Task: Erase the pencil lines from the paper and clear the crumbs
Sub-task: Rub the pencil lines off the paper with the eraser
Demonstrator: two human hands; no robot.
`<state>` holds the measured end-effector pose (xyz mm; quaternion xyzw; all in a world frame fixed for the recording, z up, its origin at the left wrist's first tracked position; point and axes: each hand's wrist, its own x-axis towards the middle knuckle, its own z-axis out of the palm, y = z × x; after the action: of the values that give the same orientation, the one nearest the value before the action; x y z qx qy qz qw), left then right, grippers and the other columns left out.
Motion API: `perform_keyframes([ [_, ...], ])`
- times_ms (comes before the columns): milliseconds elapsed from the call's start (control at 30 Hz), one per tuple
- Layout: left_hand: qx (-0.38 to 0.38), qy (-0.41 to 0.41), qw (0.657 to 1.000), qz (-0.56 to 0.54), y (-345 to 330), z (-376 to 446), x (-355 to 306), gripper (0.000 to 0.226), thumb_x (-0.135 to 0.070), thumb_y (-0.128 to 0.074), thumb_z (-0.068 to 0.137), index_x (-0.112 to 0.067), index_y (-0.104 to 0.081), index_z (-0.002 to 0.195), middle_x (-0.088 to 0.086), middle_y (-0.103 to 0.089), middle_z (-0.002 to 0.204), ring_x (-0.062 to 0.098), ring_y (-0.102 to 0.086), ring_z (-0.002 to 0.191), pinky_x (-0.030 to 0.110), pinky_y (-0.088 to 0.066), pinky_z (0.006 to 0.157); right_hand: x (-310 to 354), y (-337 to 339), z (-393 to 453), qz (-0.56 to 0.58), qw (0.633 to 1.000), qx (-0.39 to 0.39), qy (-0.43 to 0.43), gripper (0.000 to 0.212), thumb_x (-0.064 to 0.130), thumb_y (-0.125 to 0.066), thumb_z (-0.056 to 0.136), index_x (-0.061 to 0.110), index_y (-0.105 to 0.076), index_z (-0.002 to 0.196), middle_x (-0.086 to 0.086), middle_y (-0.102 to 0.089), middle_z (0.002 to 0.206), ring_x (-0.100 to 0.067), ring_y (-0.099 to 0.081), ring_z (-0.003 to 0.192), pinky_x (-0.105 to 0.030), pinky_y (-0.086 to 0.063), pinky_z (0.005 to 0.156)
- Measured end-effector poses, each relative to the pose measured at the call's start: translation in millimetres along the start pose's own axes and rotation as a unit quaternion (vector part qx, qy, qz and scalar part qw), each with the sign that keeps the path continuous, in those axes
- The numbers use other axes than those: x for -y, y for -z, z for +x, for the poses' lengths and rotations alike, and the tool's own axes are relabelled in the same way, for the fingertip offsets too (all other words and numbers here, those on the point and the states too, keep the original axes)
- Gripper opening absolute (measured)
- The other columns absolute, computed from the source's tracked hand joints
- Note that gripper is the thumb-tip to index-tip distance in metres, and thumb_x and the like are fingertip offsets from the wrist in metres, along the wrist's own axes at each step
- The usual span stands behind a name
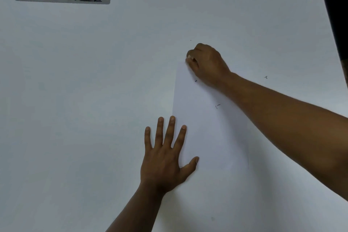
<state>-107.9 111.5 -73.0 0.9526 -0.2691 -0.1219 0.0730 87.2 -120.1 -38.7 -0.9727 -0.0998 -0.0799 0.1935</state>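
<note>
Your left hand [165, 158] presses flat on the paper [211, 137]. Your right hand [205, 64] pinches something pale, probably an eraser [188, 58], at the paper's far corner; small dark marks [217, 106] remain beside your forearm.

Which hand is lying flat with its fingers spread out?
The left hand. It presses flat on the near edge of the paper with fingers spread, while the right hand is curled up tight at the paper's far corner.

Left hand [165, 158]: palm down, fingers [171, 128] straight and spread, thumb angled outward, forearm entering from below. Right hand [206, 64]: fingers curled into a tight pinch, knuckles raised, bare forearm extending in from the right.
</note>
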Motion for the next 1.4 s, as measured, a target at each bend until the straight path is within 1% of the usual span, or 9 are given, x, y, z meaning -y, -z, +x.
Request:
perform_keyframes([
  [267, -0.001, 0.003, 1.000, -0.003, -2, 1, 0, 0.090, -0.081, -0.031, 0.094, -0.025, -0.023, 0.164, 0.008, -0.004, 0.174, 0.036, 0.001, 0.160, 0.067, -0.012, 0.123, 41, -14, -60, 0.045, 0.985, 0.084, 0.142, 0.019, 0.017, -0.057, 0.096, 0.004, -0.070, 0.094, -0.011, -0.064, 0.086, -0.029, -0.059, 0.075, -0.040, -0.047, 0.068],
  [500, -0.007, -0.001, 1.000, 0.000, -3, -1, 1, 0.088, -0.077, -0.034, 0.094, -0.025, -0.023, 0.164, 0.008, -0.005, 0.174, 0.037, 0.000, 0.159, 0.069, -0.014, 0.122, 12, -16, 10, 0.020, 0.999, -0.014, 0.020, 0.024, 0.018, -0.050, 0.094, 0.004, -0.068, 0.087, -0.012, -0.059, 0.083, -0.031, -0.058, 0.072, -0.036, -0.046, 0.066],
  [600, -0.009, 0.000, 1.000, 0.004, -3, 0, 1, 0.088, -0.076, -0.034, 0.095, -0.025, -0.022, 0.164, 0.008, -0.003, 0.174, 0.037, 0.002, 0.160, 0.068, -0.011, 0.123, 12, -6, 8, 0.058, 0.996, -0.030, -0.058, 0.024, 0.022, -0.049, 0.094, 0.009, -0.068, 0.086, -0.007, -0.057, 0.081, -0.022, -0.055, 0.073, -0.035, -0.047, 0.069],
  [700, -0.013, 0.001, 1.000, 0.002, -5, -1, 2, 0.087, -0.076, -0.032, 0.095, -0.025, -0.021, 0.165, 0.008, -0.002, 0.174, 0.036, 0.003, 0.160, 0.066, -0.008, 0.124, 23, 2, -22, 0.080, 0.993, -0.048, -0.075, 0.022, 0.024, -0.052, 0.096, 0.012, -0.070, 0.091, -0.005, -0.060, 0.081, -0.017, -0.056, 0.074, -0.031, -0.046, 0.070],
  [833, -0.018, 0.001, 1.000, 0.000, -7, -1, 2, 0.088, -0.077, -0.032, 0.095, -0.024, -0.021, 0.165, 0.007, -0.002, 0.174, 0.035, 0.003, 0.160, 0.066, -0.008, 0.124, 52, -2, -74, 0.080, 0.996, 0.017, 0.020, 0.016, 0.018, -0.059, 0.097, 0.008, -0.071, 0.099, -0.007, -0.064, 0.088, -0.021, -0.060, 0.079, -0.031, -0.048, 0.072],
  [967, -0.023, 0.000, 1.000, 0.004, -8, 0, 1, 0.089, -0.078, -0.027, 0.095, -0.023, -0.020, 0.165, 0.007, -0.001, 0.174, 0.034, 0.006, 0.160, 0.066, -0.007, 0.124, 48, -10, -58, 0.017, 0.992, 0.071, 0.098, 0.019, 0.017, -0.056, 0.095, 0.006, -0.071, 0.093, -0.011, -0.063, 0.086, -0.030, -0.060, 0.074, -0.037, -0.049, 0.067],
  [1100, -0.025, -0.004, 1.000, 0.003, -10, -1, 2, 0.089, -0.078, -0.024, 0.096, -0.024, -0.016, 0.166, 0.007, 0.002, 0.174, 0.034, 0.010, 0.159, 0.065, -0.003, 0.125, 31, -3, -16, -0.021, 0.999, 0.038, -0.008, 0.022, 0.018, -0.050, 0.094, 0.008, -0.069, 0.090, -0.012, -0.060, 0.087, -0.034, -0.060, 0.077, -0.037, -0.048, 0.068],
  [1233, -0.053, -0.002, 0.998, -0.021, -10, -2, 4, 0.082, -0.069, -0.019, 0.102, -0.019, -0.011, 0.166, 0.005, -0.001, 0.174, 0.030, 0.008, 0.160, 0.060, -0.001, 0.127, 41, 9, -33, 0.050, 0.994, 0.006, -0.093, 0.022, 0.024, -0.058, 0.095, 0.009, -0.071, 0.105, -0.010, -0.064, 0.093, -0.025, -0.062, 0.084, -0.030, -0.047, 0.076],
  [1400, -0.158, 0.040, 0.957, -0.239, -2, -4, 7, 0.061, -0.042, -0.028, 0.107, -0.009, -0.036, 0.158, 0.009, -0.036, 0.165, 0.024, -0.025, 0.157, 0.051, -0.018, 0.127, 84, 14, -106, 0.100, 0.986, 0.001, -0.136, 0.022, 0.024, -0.062, 0.096, 0.010, -0.071, 0.111, -0.008, -0.067, 0.099, -0.019, -0.064, 0.089, -0.025, -0.048, 0.082],
])
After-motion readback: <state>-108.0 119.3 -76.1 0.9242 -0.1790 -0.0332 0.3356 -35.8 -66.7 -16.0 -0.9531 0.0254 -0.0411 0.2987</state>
